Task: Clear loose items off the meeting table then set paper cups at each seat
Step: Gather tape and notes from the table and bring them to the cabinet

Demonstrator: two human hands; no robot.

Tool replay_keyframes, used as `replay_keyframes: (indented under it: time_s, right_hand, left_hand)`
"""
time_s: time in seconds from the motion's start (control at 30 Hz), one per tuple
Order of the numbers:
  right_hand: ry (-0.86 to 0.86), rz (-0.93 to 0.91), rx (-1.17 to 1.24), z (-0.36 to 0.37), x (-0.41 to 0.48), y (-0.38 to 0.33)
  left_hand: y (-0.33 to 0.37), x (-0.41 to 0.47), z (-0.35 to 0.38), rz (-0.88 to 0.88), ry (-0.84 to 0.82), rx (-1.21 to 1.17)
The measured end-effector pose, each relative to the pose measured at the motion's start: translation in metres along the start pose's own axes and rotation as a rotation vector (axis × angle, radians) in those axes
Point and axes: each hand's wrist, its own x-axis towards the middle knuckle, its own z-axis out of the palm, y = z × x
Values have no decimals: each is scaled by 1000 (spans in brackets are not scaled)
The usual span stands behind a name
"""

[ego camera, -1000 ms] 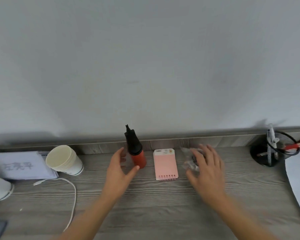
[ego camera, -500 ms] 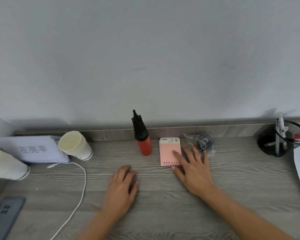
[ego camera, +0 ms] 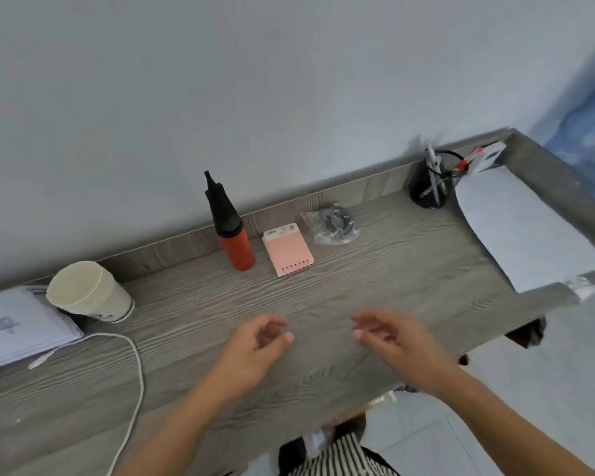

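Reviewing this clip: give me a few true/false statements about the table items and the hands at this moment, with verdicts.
1. Both hands, left and right, are empty. True.
2. The pink spiral notepad lies left of the red pump with black nozzle. False: it lies to its right.
3. The stack of paper cups stands upright. True.
4. The black mesh pen holder lies tipped over. False: it stands upright.

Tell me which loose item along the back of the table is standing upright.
The red pump with the black nozzle; the pink notepad and bagged cable beside it lie flat.
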Motion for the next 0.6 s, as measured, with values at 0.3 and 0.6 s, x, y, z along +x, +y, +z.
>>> replay_keyframes:
  time_s: [0.3, 0.6]
  right_hand:
    - [537, 411, 551, -26, -179, 39]
    - [1091, 590, 739, -68, -359, 140]
  left_hand:
    - [35, -32, 65, -164, -150, -363]
    - [111, -33, 189, -37, -297, -209]
